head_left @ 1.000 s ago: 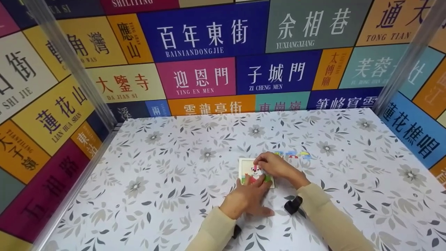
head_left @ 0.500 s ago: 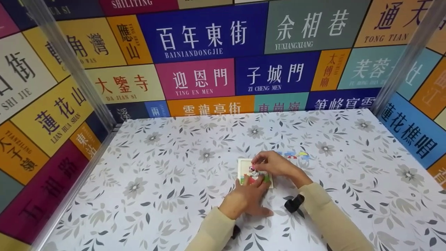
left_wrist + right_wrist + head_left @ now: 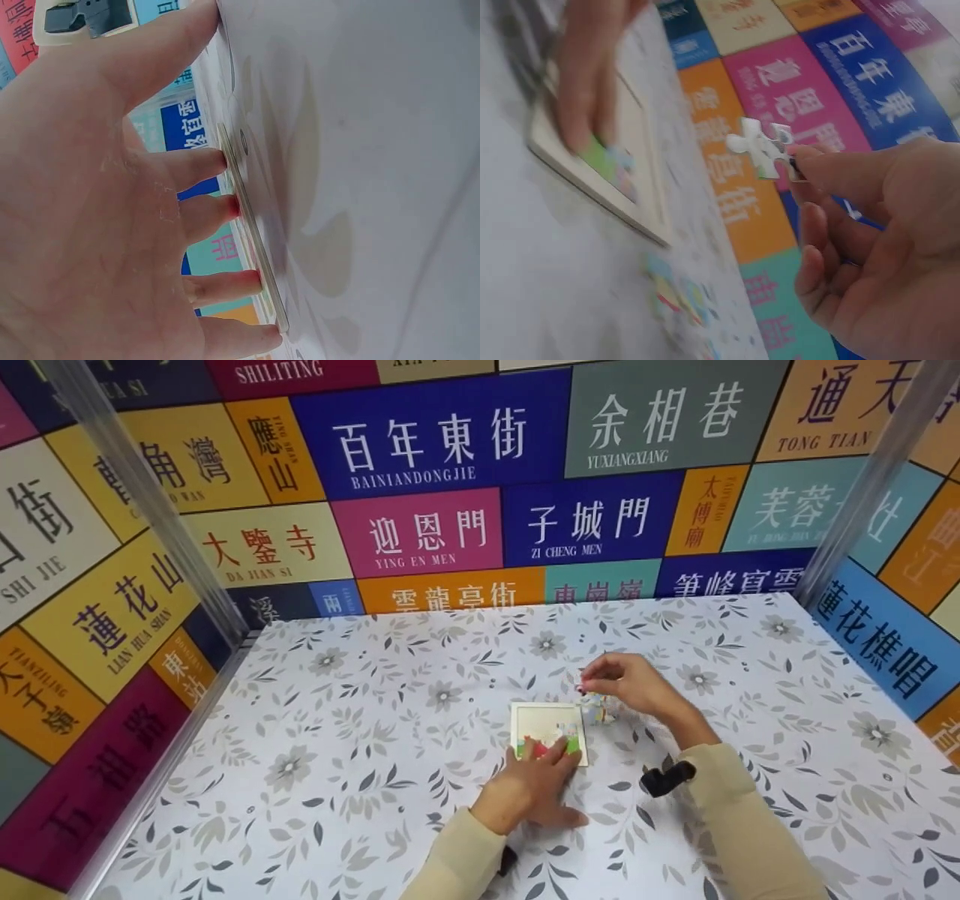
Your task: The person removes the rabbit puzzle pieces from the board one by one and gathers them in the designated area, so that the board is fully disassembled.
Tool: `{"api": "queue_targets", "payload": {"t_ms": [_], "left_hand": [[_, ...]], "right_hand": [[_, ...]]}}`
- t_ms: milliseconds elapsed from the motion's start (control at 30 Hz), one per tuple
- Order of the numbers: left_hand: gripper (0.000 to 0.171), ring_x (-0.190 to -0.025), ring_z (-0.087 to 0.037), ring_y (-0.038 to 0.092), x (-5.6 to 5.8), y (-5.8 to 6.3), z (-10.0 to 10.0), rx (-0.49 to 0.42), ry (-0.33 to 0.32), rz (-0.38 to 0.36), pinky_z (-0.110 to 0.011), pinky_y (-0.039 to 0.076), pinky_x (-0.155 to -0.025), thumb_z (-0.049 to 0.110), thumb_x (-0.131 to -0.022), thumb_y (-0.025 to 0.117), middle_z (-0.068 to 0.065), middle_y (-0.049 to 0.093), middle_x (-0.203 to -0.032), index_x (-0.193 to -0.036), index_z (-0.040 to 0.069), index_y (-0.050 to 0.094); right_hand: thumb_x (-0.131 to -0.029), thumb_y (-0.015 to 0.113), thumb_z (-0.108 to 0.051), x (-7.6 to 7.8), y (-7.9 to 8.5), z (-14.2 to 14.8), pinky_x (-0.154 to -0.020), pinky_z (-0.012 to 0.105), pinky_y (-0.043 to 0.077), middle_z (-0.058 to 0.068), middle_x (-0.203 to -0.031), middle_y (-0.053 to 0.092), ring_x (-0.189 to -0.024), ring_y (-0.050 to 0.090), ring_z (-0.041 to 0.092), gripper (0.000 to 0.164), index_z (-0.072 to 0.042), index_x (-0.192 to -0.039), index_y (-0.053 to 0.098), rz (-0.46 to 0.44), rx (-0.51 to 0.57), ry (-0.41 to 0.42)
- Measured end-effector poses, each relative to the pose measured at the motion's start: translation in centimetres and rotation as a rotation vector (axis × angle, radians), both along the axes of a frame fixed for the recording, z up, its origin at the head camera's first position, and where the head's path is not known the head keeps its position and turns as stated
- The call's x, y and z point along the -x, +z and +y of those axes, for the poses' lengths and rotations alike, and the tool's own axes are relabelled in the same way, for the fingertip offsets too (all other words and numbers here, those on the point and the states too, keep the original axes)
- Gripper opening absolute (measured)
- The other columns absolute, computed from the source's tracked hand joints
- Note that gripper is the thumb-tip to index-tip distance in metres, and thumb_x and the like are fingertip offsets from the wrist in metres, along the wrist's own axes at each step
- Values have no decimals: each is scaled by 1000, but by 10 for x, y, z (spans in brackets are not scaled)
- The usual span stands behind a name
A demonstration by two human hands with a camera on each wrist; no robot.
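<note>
My left hand (image 3: 529,787) lies with fingers spread over the lower part of a small, pale-framed puzzle board (image 3: 515,720). In the left wrist view its fingertips (image 3: 247,283) press at the board's edge. Green and red picture pieces show in the lower part of the board; the upper part is bare backing. To the right of the board, my right hand (image 3: 634,682) is raised and pinches a jigsaw piece (image 3: 759,147) between thumb and fingers. That piece is mostly white, with knobs and dark and pink bits near the fingertips.
Several loose colourful puzzle pieces (image 3: 600,712) lie just right of the board, partly below the right hand. A white cloth with grey leaves and flowers (image 3: 360,780) covers the table. Behind stands a wall of coloured signs (image 3: 435,427), with clear upright posts (image 3: 176,510) at the corners.
My right hand has moved from over the board to the right and away from me, carrying the pink-and-white jigsaw piece off the board. The left hand has stayed in place.
</note>
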State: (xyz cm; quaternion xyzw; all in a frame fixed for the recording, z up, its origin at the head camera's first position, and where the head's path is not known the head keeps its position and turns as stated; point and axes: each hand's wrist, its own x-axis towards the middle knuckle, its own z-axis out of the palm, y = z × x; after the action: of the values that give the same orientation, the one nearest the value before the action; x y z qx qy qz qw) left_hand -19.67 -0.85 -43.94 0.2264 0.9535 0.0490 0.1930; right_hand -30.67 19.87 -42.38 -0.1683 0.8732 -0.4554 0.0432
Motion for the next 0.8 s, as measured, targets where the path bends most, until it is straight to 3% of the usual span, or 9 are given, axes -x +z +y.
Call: {"api": "queue_targets", "payload": {"t_ms": [167,333,633,800], "left_hand": [[89,-155,-39,18,0,0,1,-3,-2,4,-61,24,-122,63,-85,67,11,16,-169,-159,36,26],[90,-155,-39,18,-1,0,1,-4,-5,7,-61,24,-122,63,-85,67,11,16,-169,-159,36,26],[90,-155,-39,17,-1,0,0,-5,0,3,-60,22,-123,64,-85,66,12,15,-169,-159,37,24],[89,-156,-38,16,-1,-1,-1,-14,8,-2,-60,22,-123,64,-85,66,12,14,-169,-159,37,24]], "right_hand": [[-94,71,-21,0,2,34,-78,23,54,16,-103,74,-85,68,8,28,1,-112,70,-16,-33,-18],[-94,72,-22,0,-5,55,-80,27,56,15,-105,75,-85,68,6,33,2,-117,69,-93,-80,-59],[-91,72,-12,3,-24,59,-62,24,50,15,-99,75,-73,60,13,24,4,-108,73,-150,-171,-109],[-90,73,-11,4,-27,56,-65,22,47,12,-97,74,-74,57,10,21,2,-106,74,-136,-208,-134]]}}
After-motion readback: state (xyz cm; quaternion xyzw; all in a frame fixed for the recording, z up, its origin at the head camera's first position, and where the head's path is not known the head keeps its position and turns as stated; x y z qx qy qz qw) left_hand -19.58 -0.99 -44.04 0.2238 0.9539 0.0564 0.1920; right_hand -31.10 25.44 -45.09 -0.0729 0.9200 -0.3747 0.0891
